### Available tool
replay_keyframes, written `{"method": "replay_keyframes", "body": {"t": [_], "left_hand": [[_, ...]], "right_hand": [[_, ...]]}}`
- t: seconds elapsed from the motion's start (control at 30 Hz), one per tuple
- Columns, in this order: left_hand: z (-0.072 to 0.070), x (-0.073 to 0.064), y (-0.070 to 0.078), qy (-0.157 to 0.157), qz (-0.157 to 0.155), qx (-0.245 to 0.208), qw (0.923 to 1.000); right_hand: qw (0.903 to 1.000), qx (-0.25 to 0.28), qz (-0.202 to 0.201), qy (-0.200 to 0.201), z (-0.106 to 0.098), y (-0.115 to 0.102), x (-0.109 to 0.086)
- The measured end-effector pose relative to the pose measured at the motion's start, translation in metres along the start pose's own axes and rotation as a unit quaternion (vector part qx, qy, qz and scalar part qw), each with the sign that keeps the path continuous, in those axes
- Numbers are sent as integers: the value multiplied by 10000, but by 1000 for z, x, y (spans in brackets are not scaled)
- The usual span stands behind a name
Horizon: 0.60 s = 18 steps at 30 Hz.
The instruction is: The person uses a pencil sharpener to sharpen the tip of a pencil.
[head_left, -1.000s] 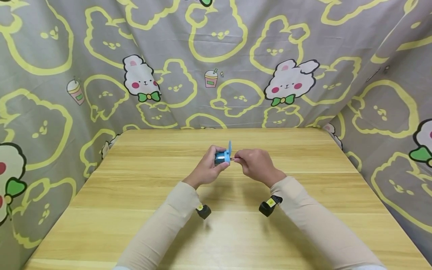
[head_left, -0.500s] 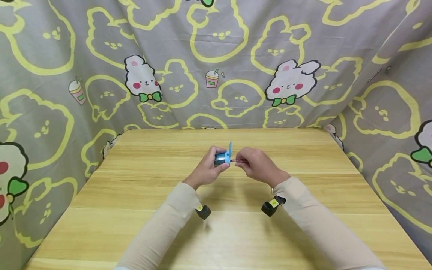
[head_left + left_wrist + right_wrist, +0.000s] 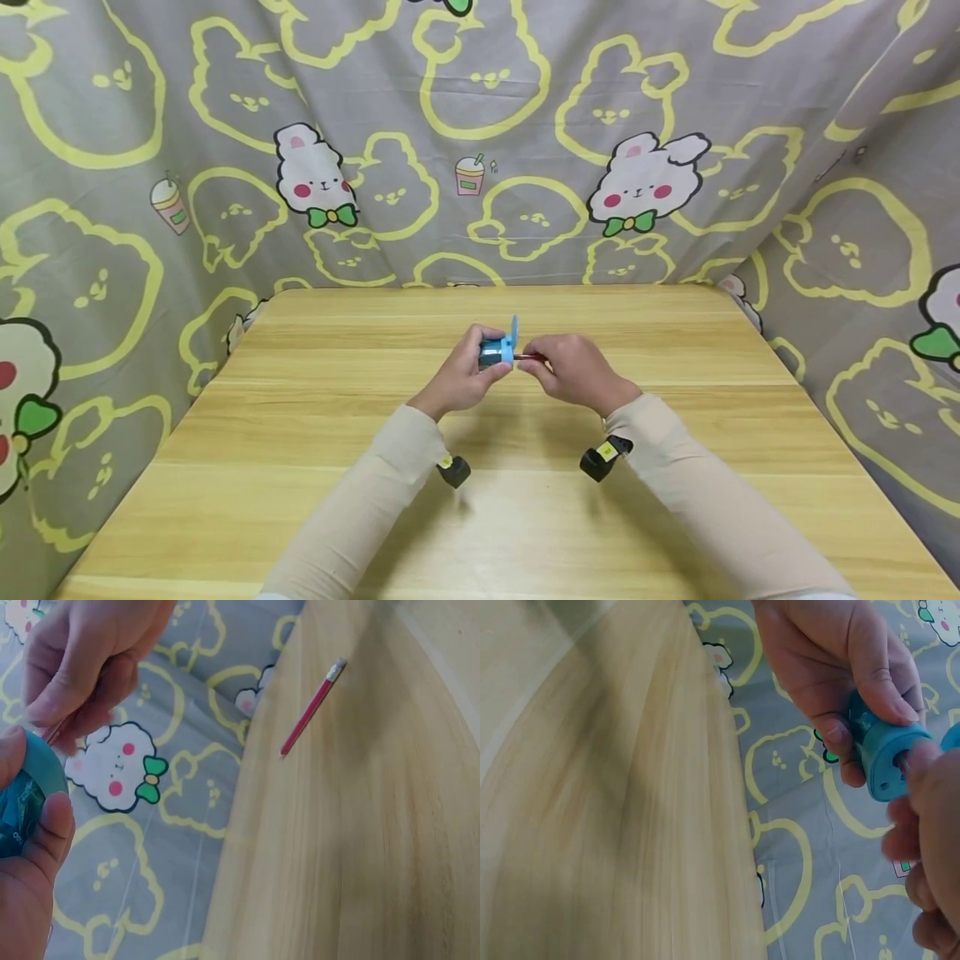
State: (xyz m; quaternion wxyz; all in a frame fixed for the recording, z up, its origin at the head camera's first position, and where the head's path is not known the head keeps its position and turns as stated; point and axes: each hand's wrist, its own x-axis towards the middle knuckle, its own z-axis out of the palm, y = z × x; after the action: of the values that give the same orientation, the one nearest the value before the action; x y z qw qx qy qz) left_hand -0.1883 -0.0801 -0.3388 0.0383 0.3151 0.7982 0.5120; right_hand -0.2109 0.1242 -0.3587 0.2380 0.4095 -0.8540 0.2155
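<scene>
My left hand point(image 3: 463, 375) grips a blue pencil sharpener point(image 3: 495, 351) with a see-through container, thumb and fingers around its body. The sharpener's round lid point(image 3: 513, 331) stands flipped up. My right hand point(image 3: 573, 367) pinches a dark red pencil point(image 3: 531, 357), held level, with its front end in the sharpener's hole. In the right wrist view, the sharpener's face point(image 3: 886, 785) shows a second, small hole beside the pencil. Both hands are raised above the table. The right fingers cover most of the pencil.
A red pencil point(image 3: 306, 718) with a white eraser end lies on the wooden table point(image 3: 300, 433), seen in the left wrist view. A grey patterned curtain point(image 3: 525, 100) hangs behind and beside the table. Black wrist cameras point(image 3: 597, 463) sit below both sleeves.
My right hand has moved slightly right, then a little back, its fingers turning around the pencil. My left hand keeps the sharpener nearly still.
</scene>
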Motion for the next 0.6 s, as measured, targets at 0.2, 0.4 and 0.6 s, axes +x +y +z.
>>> {"method": "replay_keyframes", "body": {"t": [0.2,0.4,0.6], "left_hand": [[-1,-1,2,-22,-42,24,10000],[2,1,1,20,129,120,9998],[6,6,-26,120,59,86,9999]], "right_hand": [[9985,-1,-364,401,2,2,0],[9991,-337,-189,177,0,1,1],[9954,367,585,-667,-8,-2,8]]}}
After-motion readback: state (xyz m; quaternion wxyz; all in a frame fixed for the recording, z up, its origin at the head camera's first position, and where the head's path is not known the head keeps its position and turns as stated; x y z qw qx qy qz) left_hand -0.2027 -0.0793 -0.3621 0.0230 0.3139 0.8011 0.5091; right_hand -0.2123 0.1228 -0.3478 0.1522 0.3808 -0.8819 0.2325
